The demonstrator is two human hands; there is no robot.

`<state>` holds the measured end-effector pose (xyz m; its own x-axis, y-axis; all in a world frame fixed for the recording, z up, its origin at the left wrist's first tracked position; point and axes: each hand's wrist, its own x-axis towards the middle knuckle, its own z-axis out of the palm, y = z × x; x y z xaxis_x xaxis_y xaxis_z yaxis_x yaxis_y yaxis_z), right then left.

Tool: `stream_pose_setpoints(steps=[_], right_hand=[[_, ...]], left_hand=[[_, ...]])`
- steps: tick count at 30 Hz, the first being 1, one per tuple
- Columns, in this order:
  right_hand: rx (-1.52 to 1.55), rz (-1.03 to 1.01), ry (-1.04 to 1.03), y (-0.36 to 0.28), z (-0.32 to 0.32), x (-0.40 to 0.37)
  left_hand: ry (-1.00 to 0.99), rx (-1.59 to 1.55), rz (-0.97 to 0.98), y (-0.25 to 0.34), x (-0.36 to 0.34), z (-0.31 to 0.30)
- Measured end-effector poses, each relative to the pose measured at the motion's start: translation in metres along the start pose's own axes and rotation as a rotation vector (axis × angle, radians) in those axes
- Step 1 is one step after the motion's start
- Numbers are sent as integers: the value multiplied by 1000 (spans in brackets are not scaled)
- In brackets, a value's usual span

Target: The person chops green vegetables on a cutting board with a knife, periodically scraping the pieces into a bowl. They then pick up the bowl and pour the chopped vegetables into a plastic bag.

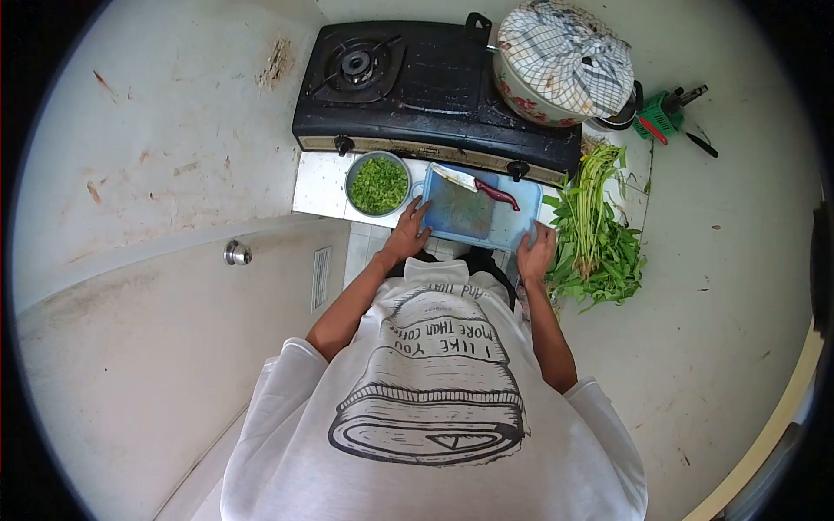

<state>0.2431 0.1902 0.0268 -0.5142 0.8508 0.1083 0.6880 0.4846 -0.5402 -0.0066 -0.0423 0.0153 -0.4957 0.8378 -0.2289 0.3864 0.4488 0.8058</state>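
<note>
A light blue cutting board [512, 227] lies on the white tiled counter in front of the stove, with a worn, stained middle. Across its upper part rests a knife [495, 194] with a dark red handle and a pale blade. My left hand [407, 233] grips the board's left edge near the front corner. At the right front corner my right hand [536, 250] holds the other edge, its fingers partly hidden. Left of the board sits a round bowl [350, 193] of chopped green leaves [380, 184]. A bundle of long-stemmed leafy greens [595, 234] lies close to my right hand.
Behind the board stands a black two-burner stove [434, 74]. On its right side is a floral pot [519, 94] covered with a checked cloth [565, 56]. A green basket [658, 115] with utensils stands at the far right. Walls close in on the left.
</note>
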Motion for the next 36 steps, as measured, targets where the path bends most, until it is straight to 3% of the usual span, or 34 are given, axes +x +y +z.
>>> stream_pose_setpoints(steps=[1, 2, 5, 6, 9, 12, 16, 19, 23, 27, 30, 33, 36], right_hand=[[52, -42, -24, -8, 1, 1], [104, -80, -47, -17, 5, 3], [294, -166, -150, -56, 14, 7], [353, -151, -233, -68, 20, 7], [489, -72, -432, -110, 45, 3], [562, -60, -518, -153, 72, 2], [660, 15, -498, -199, 110, -3], [624, 204, -462, -230, 128, -5], [504, 189, -414, -223, 166, -14], [630, 344, -461, -219, 178, -34], [596, 422, -473, -240, 143, -49], [860, 482, -262, -227, 147, -79], [1099, 602, -343, -231, 108, -103]], left_hand=[[-19, -74, -15, 9, -5, -9], [102, -12, 69, 19, -9, -16], [148, -301, -187, 44, -21, -60], [336, -193, -38, 21, -22, -60], [561, -107, 3, -6, -21, -93], [587, -44, 17, -41, -11, -123], [458, -26, 98, -59, 3, -148], [395, -4, 35, -72, 11, -155], [212, -73, -5, -103, 20, -159], [103, -302, -94, -137, 19, -143], [12, -451, -223, -93, 0, -154], [-56, -493, -213, -85, -10, -154], [-140, -501, -193, -67, -19, -154]])
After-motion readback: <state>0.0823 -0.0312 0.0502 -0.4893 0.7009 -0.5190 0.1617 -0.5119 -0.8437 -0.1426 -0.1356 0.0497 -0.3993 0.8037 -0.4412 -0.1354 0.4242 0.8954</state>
